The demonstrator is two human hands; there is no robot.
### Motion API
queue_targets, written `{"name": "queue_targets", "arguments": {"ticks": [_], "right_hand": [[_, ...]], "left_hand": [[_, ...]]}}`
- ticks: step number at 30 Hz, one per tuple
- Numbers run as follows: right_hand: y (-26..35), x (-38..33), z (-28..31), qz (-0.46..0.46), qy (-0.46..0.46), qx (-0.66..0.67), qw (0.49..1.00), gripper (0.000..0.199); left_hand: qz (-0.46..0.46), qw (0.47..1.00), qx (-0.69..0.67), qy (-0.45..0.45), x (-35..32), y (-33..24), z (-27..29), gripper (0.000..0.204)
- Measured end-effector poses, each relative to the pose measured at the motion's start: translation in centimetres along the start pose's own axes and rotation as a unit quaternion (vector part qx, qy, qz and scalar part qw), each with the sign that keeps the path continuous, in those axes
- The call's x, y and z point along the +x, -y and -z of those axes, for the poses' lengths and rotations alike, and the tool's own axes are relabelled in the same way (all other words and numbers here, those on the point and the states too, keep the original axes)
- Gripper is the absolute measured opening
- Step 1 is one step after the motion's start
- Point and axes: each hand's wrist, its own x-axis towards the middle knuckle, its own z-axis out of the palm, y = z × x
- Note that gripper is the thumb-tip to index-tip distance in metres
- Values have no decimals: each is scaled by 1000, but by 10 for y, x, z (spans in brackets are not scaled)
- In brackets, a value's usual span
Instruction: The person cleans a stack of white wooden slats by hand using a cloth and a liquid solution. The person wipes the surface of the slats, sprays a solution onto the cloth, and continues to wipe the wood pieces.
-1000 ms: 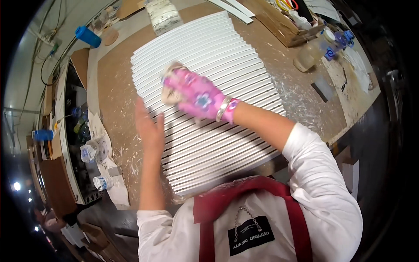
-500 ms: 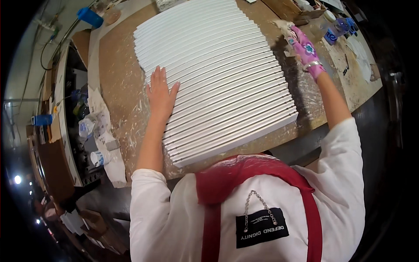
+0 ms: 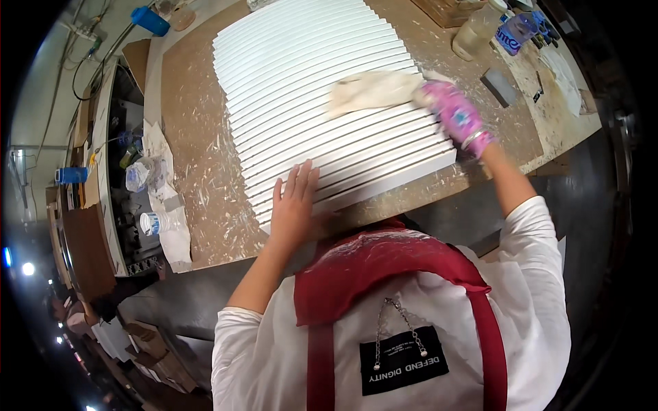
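You stand at a brown workbench strewn with pale dust and shavings, filling the upper middle of the frame. At the left edge a dark shelf unit holds bottles and crumpled plastic. A blue cup sits at the upper left, near cables on a pale wall. Below the bench the floor is dark grey, and small bright lights glow at the lower left.

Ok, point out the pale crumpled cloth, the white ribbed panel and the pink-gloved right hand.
pale crumpled cloth [image 3: 373, 91], head view, its middle.
white ribbed panel [image 3: 301, 61], head view, bare upper ribs.
pink-gloved right hand [image 3: 456, 115], head view, back of glove.
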Motion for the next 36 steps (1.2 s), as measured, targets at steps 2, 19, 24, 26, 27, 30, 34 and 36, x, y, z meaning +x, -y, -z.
{"name": "queue_targets", "arguments": {"ticks": [2, 19, 24, 26, 27, 30, 34, 36], "right_hand": [[-31, -4, 20, -133, -28, 151, 979, 34], [-83, 31, 28, -26, -38, -61, 997, 38], [59, 84, -23, 247, -102, -15, 963, 34], [127, 88, -46, 245, 3, -110, 963, 37], [150, 95, -50, 227, 111, -193, 948, 36], [95, 96, -94, 260, 34, -175, 949, 42], [19, 68, -32, 149, 56, -248, 956, 48], [-21, 64, -16, 75, 84, -296, 949, 42]], "left_hand": [[-2, 1000, 9, 7, 1, -2, 2, 100], [42, 998, -35, -14, 4, -4, 17, 85], [118, 981, 40, -151, 61, 64, 6, 72], [160, 979, 62, -110, 75, 79, 5, 68], [175, 980, 60, -71, 80, 82, 2, 68], [179, 982, 52, -33, 86, 84, 2, 69], [189, 981, 17, -42, 77, 91, -1, 72], [191, 981, -15, -37, 79, 91, 5, 71]]}}
